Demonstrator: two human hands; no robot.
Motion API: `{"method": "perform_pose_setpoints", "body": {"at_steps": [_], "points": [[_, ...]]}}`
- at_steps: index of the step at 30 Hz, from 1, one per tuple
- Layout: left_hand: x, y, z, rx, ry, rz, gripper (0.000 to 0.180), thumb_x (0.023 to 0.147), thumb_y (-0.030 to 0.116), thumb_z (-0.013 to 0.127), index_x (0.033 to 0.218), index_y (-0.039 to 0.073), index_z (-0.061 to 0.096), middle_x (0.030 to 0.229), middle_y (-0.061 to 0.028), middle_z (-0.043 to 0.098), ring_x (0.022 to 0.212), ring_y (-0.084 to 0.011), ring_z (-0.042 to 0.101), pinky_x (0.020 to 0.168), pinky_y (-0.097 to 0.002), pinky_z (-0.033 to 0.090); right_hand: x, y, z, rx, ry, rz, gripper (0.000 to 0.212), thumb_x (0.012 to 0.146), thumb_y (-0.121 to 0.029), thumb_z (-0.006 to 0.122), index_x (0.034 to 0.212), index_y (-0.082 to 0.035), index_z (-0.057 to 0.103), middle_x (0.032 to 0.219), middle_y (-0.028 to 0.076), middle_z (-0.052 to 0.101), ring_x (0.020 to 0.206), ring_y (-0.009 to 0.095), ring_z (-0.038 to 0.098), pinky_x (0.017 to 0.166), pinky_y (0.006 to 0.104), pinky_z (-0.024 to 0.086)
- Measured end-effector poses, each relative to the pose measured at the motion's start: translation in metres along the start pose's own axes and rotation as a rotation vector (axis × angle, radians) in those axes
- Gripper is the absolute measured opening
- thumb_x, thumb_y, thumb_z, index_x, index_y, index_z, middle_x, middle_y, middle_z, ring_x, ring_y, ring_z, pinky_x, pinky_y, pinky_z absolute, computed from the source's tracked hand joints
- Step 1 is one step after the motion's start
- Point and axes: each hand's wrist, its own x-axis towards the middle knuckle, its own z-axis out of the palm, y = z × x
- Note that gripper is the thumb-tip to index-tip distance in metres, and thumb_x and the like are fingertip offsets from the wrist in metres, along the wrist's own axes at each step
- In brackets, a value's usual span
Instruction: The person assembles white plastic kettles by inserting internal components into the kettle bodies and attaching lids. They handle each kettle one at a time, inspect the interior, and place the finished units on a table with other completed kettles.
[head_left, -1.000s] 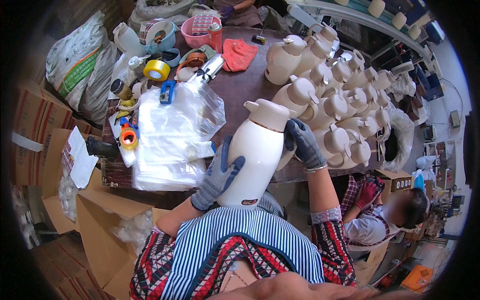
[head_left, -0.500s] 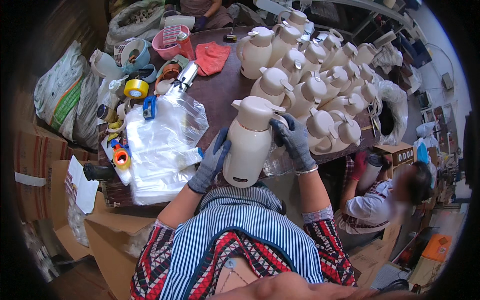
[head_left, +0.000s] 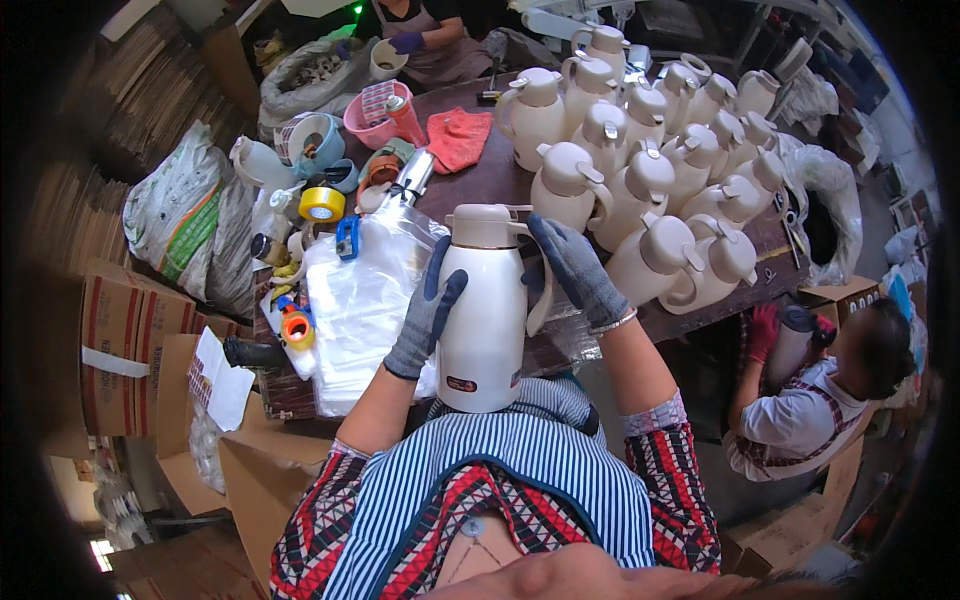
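A cream vacuum jug (head_left: 482, 325) stands upright close against my apron, with a small dark label low on its front and its handle to the right. My left hand (head_left: 424, 318), in a grey-blue glove, presses on its left side, thumb toward the front. At the upper handle beside the lid is my gloved right hand (head_left: 580, 272), its fingers fairly straight; dark glove shows between handle and body. Just beyond, similar jugs (head_left: 645, 180) crowd the right of the table. Clear plastic bags (head_left: 360, 300) lie in a stack to the left.
Yellow tape roll (head_left: 322, 204), blue cutter (head_left: 347, 238), orange tape roll (head_left: 297, 327) and red cloth (head_left: 460, 138) lie on the dark table (head_left: 455, 190). An open carton (head_left: 270, 480) stands lower left. One co-worker (head_left: 800, 400) sits right; another (head_left: 440, 40) works at the far side.
The jug has turned more upright and come nearer my apron, its handle now showing on the right. My right fingers have straightened near the lid. The whole view has shifted slightly.
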Motion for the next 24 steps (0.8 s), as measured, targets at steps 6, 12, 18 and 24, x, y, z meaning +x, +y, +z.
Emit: {"method": "perform_pose_setpoints", "body": {"at_steps": [6,12,18,24], "points": [[-0.010,-0.001,0.004,0.057,0.071,0.229,0.096,0.081,0.034,0.079,0.155,0.000,0.027,0.154,-0.0201,0.039,0.143,-0.0313,0.038,0.117,-0.0409,0.031,-0.029,-0.002,0.007,0.254,0.022,0.017,0.032,0.093,-0.026,0.070,0.113,-0.001,0.065,0.084,0.006,0.068,0.066,0.011,0.064,0.062,0.0276,0.054],[-0.003,-0.023,0.022,0.159,0.112,0.320,0.109,0.074,0.035,0.085,0.156,0.000,0.022,0.155,-0.0241,0.034,0.144,-0.0387,0.034,0.117,-0.0465,0.031,-0.032,0.014,0.003,0.265,0.106,-0.038,0.031,0.092,-0.019,0.072,0.115,0.000,0.065,0.087,0.005,0.068,0.071,0.008,0.063,0.065,0.0259,0.053],[0.012,-0.030,0.046,0.163,0.127,0.324,0.115,0.073,0.041,0.086,0.156,-0.001,0.019,0.153,-0.0261,0.035,0.140,-0.0403,0.039,0.115,-0.0468,0.033,-0.021,0.047,-0.013,0.303,0.111,-0.037,0.035,0.094,-0.022,0.070,0.120,0.000,0.064,0.088,0.003,0.067,0.072,0.009,0.061,0.065,0.0254,0.052],[0.023,-0.026,0.059,0.150,0.107,0.399,0.112,0.074,0.040,0.086,0.156,-0.001,0.022,0.152,-0.0250,0.039,0.139,-0.0391,0.041,0.116,-0.0460,0.034,-0.028,0.042,-0.022,0.319,0.197,-0.045,0.030,0.094,-0.021,0.070,0.115,-0.001,0.066,0.089,0.003,0.067,0.074,0.009,0.061,0.067,0.0261,0.052]]}}
